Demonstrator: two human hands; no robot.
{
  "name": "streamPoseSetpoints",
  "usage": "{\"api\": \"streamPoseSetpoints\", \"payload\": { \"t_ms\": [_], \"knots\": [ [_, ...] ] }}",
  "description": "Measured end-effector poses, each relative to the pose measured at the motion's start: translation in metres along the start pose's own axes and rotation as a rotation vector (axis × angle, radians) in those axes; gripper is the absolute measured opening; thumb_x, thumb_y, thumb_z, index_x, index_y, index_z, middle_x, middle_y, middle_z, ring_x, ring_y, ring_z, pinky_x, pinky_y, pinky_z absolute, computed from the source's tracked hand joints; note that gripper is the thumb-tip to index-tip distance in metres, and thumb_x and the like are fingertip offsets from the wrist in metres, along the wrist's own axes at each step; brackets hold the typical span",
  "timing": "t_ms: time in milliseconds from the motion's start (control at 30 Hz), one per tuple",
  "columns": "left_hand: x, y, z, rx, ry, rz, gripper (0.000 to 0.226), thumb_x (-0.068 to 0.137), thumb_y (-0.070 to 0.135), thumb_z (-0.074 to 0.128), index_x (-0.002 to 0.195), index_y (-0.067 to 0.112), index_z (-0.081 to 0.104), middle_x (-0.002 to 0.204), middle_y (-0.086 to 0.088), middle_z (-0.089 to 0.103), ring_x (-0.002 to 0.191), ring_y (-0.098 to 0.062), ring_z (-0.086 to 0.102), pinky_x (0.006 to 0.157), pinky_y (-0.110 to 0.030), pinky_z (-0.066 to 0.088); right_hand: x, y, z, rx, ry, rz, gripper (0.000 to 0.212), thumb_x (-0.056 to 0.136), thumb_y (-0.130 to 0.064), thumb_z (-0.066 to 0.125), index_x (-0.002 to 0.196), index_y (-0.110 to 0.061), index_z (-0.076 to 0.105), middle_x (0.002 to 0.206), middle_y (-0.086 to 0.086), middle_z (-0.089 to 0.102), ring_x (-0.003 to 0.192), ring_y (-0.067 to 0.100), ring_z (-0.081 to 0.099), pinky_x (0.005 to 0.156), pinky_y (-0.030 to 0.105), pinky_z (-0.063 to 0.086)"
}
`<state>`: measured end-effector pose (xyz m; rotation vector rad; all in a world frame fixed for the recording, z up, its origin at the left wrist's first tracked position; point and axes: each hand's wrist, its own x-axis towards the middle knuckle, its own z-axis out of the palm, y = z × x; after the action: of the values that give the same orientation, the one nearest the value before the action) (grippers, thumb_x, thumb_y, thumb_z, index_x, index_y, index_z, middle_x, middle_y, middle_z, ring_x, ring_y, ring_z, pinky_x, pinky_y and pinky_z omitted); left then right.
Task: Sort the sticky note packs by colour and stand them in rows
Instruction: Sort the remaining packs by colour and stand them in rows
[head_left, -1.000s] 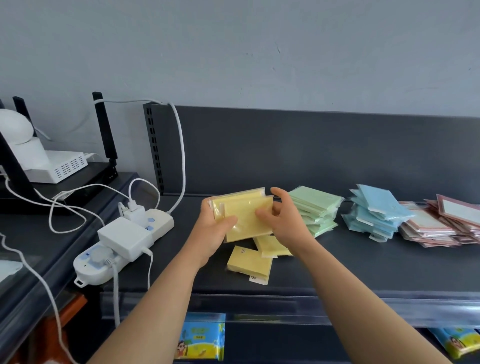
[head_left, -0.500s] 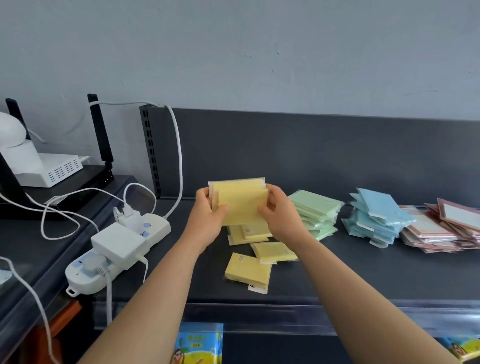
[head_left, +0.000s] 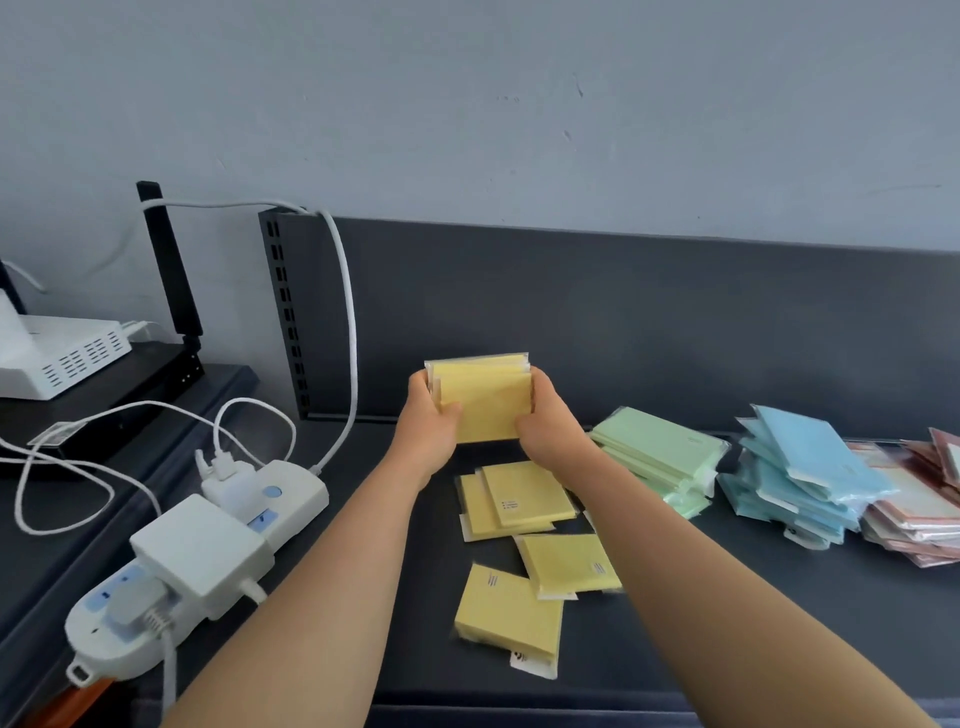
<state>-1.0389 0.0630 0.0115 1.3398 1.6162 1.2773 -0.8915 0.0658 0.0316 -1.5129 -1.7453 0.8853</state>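
A bundle of yellow sticky note packs (head_left: 483, 400) stands upright near the back of the dark shelf (head_left: 727, 623). My left hand (head_left: 428, 423) grips its left side and my right hand (head_left: 545, 428) grips its right side. Several loose yellow packs (head_left: 524, 501) lie flat on the shelf in front of my hands, one more yellow pack (head_left: 511, 616) nearest the shelf's front edge. To the right lie a pile of green packs (head_left: 657, 457), a pile of blue packs (head_left: 800, 473) and a pile of pink packs (head_left: 919, 519).
A white power strip (head_left: 208, 551) with plugs and white cables lies on the shelf's left end. The shelf's dark back panel (head_left: 675, 322) rises behind the packs. A white box (head_left: 62, 353) and a black antenna (head_left: 169, 265) stand on the neighbouring surface at left.
Both hands have carried the yellow bundle from above the loose packs back towards the rear panel and turned it upright. The flat yellow packs beneath have come into view.
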Motion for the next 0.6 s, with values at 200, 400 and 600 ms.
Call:
{"api": "streamPoseSetpoints", "payload": {
  "t_ms": [200, 400, 600],
  "knots": [
    [0.019, -0.018, 0.015, 0.077, -0.028, -0.038, 0.046, 0.100, 0.014, 0.046, 0.142, 0.023, 0.031, 0.128, 0.001, 0.052, 0.100, -0.011, 0.051, 0.076, -0.025, 0.039, 0.013, 0.010, 0.010, 0.044, -0.027, 0.112, 0.059, 0.092, 0.006, 0.031, 0.143, -0.022, 0.021, 0.088, 0.001, 0.047, 0.070, 0.010, 0.044, 0.053, 0.020, 0.035],
    [0.025, -0.024, 0.021, 0.175, -0.080, -0.041, 0.056, 0.100, 0.013, 0.045, 0.150, 0.021, 0.022, 0.144, -0.003, 0.036, 0.111, -0.015, 0.048, 0.072, -0.018, 0.039, 0.027, 0.012, 0.016, 0.005, -0.028, 0.206, 0.057, 0.091, 0.005, 0.033, 0.143, -0.014, 0.021, 0.130, 0.009, 0.040, 0.094, 0.021, 0.046, 0.060, 0.023, 0.037],
    [0.025, -0.026, 0.022, 0.195, -0.087, -0.009, 0.054, 0.096, 0.006, 0.044, 0.145, 0.023, 0.028, 0.135, -0.002, 0.045, 0.097, -0.012, 0.050, 0.063, -0.018, 0.036, 0.029, 0.009, 0.015, -0.057, -0.017, 0.212, 0.054, 0.092, 0.007, 0.035, 0.142, -0.010, 0.023, 0.137, 0.012, 0.033, 0.088, 0.018, 0.044, 0.054, 0.020, 0.034]
  ]
}}
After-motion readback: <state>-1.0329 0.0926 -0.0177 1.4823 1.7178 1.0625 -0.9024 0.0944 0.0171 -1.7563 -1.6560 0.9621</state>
